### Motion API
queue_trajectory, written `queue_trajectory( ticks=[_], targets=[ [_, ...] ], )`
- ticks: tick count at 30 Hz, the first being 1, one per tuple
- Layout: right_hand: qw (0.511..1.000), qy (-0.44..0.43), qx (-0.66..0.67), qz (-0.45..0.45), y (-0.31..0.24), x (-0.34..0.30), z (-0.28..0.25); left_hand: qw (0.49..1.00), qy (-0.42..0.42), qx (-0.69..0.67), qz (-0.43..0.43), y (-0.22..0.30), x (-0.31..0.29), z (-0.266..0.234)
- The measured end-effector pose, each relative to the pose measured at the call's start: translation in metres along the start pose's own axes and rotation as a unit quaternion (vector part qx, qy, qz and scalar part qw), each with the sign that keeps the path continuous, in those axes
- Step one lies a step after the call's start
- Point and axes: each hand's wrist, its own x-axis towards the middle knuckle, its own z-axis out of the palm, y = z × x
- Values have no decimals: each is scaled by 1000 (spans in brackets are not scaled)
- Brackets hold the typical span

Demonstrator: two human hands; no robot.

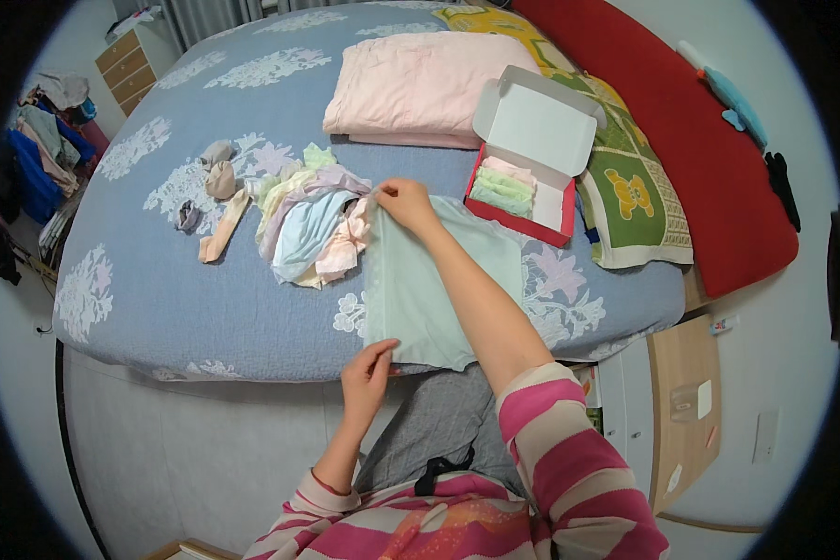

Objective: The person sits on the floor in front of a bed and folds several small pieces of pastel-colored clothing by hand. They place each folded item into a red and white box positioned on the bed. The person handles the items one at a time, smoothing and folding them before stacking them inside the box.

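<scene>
A thin mint-green cloth (429,299) lies spread flat at the bed's near edge; I cannot tell what kind of garment it is. My left hand (368,373) pinches its near left corner. At the far left corner, the fingers of my right hand (406,203) close on the edge, my right forearm crossing over the fabric. Touching the cloth's left side is a loose heap of pastel clothes (313,224) in blue, lilac, yellow and pink. Beyond its far right side stands an open red box (558,219) with a white lid, holding folded pink and green pieces (504,187).
Left of the heap lie rolled socks (220,179), a tan strip of fabric (222,229) and a small grey bundle (188,217). A folded pink quilt (420,84) rests farther back. On the right are a green bear-patterned blanket (630,196) and a red headboard (709,215).
</scene>
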Motion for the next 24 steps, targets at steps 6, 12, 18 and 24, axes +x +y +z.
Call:
queue_trajectory(
  ticks=[6, 12, 18, 24],
  targets=[
    [992, -92, 82, -41, -13, -54, -51, 996, -66, -46, -38, -12, 0, -27],
    [979, -66, -127, -148, -11, -187, -143, 990, -136, 35, 5, -5, -1, -39],
    [969, 15, -173, -174, 5, -273, -154, 980, -37, 163, 110, -3, 4, -44],
    [935, 25, -278, -217, 3, -288, -131, 900, 48, 323, 288, 23, 12, -43]
  ],
)
